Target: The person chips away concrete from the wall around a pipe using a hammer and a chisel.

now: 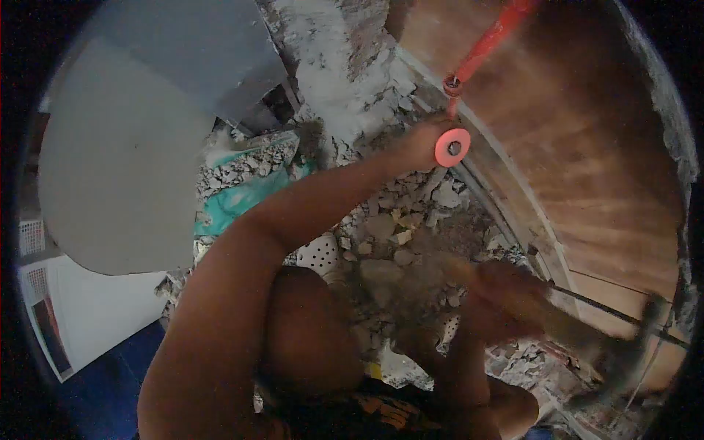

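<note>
My left hand (424, 145) is stretched forward and closed around a chisel (454, 148) with a round pink-orange guard; the metal end shows in the middle of the guard. The chisel's lower part is hidden behind the guard and hand. Lower right, my right hand (510, 301) is wrapped around the wooden handle of a hammer (634, 352). Motion blurs this hand and the hammer head, which is out to the right, apart from the chisel. Broken rubble (385, 271) covers the ground between and beneath my hands.
A brown wooden panel (587, 147) curves along the right. A red tube-like piece (490, 44) hangs above my left hand. Left are a torn green-and-white sack (249, 194) of rubble and a large grey board (117, 161). A perforated white shoe (319, 253) shows below my left arm.
</note>
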Demonstrator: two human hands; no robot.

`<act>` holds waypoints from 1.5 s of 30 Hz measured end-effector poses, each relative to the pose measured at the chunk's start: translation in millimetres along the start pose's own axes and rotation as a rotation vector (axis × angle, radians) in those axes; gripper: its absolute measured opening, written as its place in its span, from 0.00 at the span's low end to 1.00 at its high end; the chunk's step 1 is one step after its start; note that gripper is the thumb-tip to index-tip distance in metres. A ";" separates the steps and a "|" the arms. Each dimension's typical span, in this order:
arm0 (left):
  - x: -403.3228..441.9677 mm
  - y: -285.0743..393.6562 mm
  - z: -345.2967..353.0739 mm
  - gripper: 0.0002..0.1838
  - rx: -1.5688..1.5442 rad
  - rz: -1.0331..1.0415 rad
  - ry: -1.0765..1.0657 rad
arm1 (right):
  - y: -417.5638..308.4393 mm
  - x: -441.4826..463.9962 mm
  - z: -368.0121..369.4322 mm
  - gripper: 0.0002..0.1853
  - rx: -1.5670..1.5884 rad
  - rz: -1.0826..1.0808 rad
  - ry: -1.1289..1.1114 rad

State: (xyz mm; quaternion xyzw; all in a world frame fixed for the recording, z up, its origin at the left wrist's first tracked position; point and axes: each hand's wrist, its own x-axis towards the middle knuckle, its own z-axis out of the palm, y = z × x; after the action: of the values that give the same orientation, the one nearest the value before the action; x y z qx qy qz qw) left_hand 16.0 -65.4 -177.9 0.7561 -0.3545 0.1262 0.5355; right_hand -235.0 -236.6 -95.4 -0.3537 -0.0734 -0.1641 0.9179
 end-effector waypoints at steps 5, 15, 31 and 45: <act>-11.8 -13.6 6.4 0.23 -0.135 -0.043 -0.004 | 89.0 -22.9 -63.6 0.24 -1.390 0.679 0.153; -27.4 -22.3 1.0 0.31 0.096 0.046 -0.291 | -1.3 5.7 -11.0 0.27 -0.352 0.215 0.304; -78.3 -44.6 -30.3 0.26 0.163 0.182 -0.764 | 45.5 -15.6 9.6 0.18 -0.933 0.376 0.204; -29.5 -32.0 27.4 0.26 0.183 0.028 -0.305 | 32.5 -12.0 -6.9 0.20 -0.820 0.392 0.332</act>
State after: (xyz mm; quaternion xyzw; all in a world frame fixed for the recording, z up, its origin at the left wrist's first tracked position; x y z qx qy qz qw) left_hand 11.1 -72.6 -228.6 0.8072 -0.4290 0.0492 0.4025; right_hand -234.7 -215.7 -123.8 -0.6626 0.2129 -0.0578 0.7158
